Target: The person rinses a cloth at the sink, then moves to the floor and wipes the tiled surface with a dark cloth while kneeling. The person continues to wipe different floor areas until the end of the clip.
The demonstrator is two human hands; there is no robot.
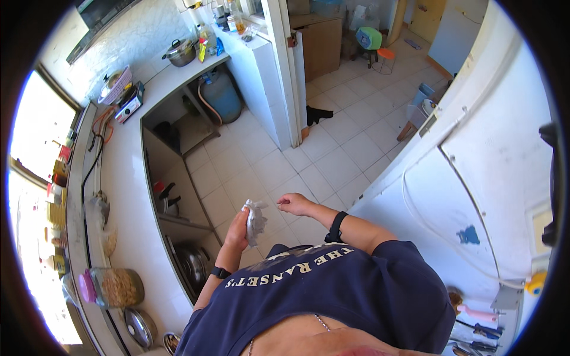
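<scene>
My left hand (238, 229) grips a crumpled white bundle (255, 221), perhaps a thin plastic bag or a cloth. Its loose ends stick out above and below my thumb. Just to the right, apart from the bundle, is my right hand (295, 204) with the fingers curled and the thumb near the index fingertip. Whether something small is pinched there is too small to tell. Both hands are held in front of my body over the tiled floor (271, 171).
On the left runs a white counter (127, 178) with a jar with a pink lid (120, 287), a gas stove (130, 108) and a lidded pot (181, 52). A blue gas cylinder (221, 95) stands underneath. A doorway ahead shows a black cloth-like thing (318, 114) on the floor. A white door (449, 191) is at right.
</scene>
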